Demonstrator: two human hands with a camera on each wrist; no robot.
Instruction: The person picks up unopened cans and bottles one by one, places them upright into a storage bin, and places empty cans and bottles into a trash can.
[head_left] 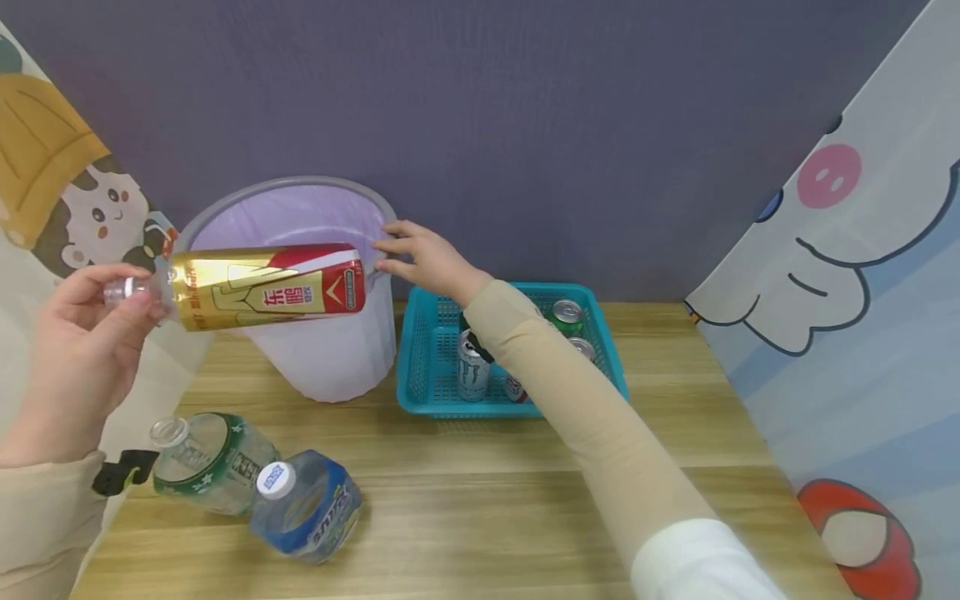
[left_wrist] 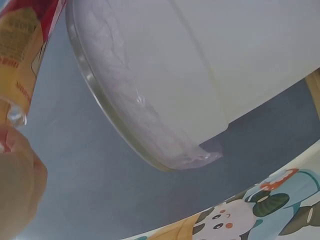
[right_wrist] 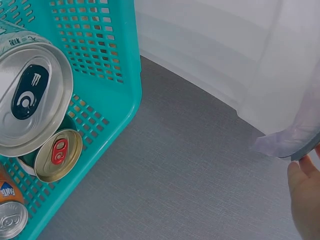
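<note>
My left hand [head_left: 97, 333] grips a gold-and-red drink bottle [head_left: 270, 287] by its clear neck. The bottle lies nearly level across the front of the bin's opening, base to the right. In the left wrist view part of the bottle [left_wrist: 20, 55] shows above the hand [left_wrist: 20, 185]. My right hand [head_left: 431, 258] touches the right rim of the white trash bin [head_left: 322, 358], its fingers spread and fairly straight. At the right edge of the right wrist view, the fingers of that hand [right_wrist: 305, 195] meet the bin's rim and a thin purple liner [right_wrist: 285, 142].
A teal basket [head_left: 412, 379] holds several drink cans, among them a silver can [head_left: 472, 371], and stands right of the bin. Two clear plastic bottles, a green-labelled bottle [head_left: 217, 462] and a blue-labelled bottle [head_left: 307, 508], stand at front left. Cartoon-printed walls [head_left: 832, 275] flank the wooden surface.
</note>
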